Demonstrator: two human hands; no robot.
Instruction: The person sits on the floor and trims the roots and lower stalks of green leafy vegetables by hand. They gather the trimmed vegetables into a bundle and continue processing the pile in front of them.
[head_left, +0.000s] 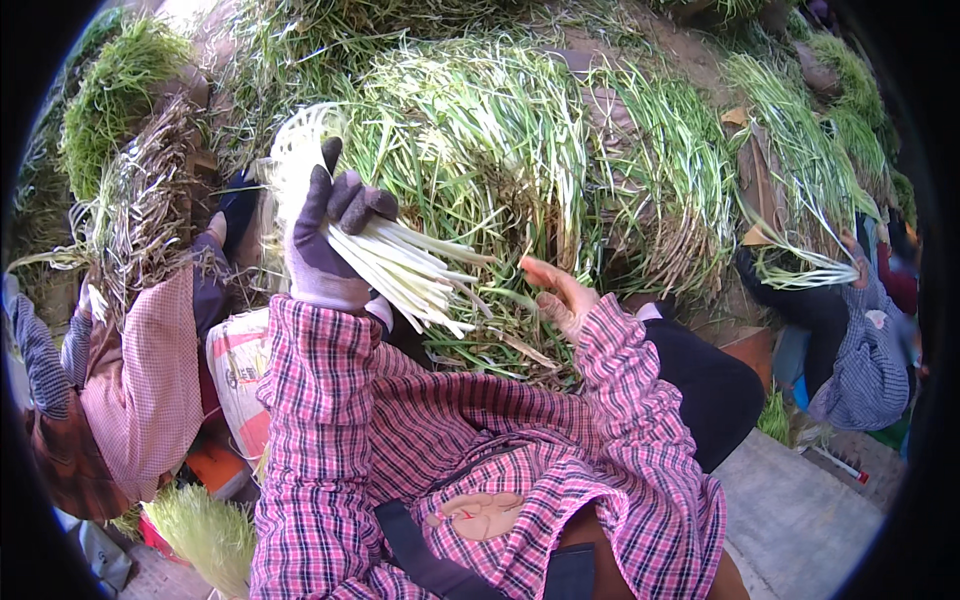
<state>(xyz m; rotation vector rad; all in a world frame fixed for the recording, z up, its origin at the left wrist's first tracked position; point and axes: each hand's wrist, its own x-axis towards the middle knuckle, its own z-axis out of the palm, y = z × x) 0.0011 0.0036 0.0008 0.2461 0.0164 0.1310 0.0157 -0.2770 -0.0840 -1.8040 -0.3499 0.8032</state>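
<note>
My left hand (334, 225), in a dark-palmed work glove, is closed around a bundle of pale, white-stemmed leafy vegetable stalks (409, 274). The stem ends fan out to the right, and the light leaves trail up behind the hand. My right hand (559, 292), bare, is just right of the stem ends with its fingers apart and nothing seen in it. A brownish stem tip comes near its fingertips. Beyond both hands lies a broad heap of green stalks (487, 112) with brown roots. Loose leaves and peeled scraps (517, 349) lie below, between the hands and my lap.
Co-workers sit close on the left (142, 390) and farther off on the right (862, 352), where a person's hand holds stalks. More green bundles (675, 180) lie ahead. A red-and-white sack (240, 382) stands by my left side, near a pale leafy bundle (202, 532).
</note>
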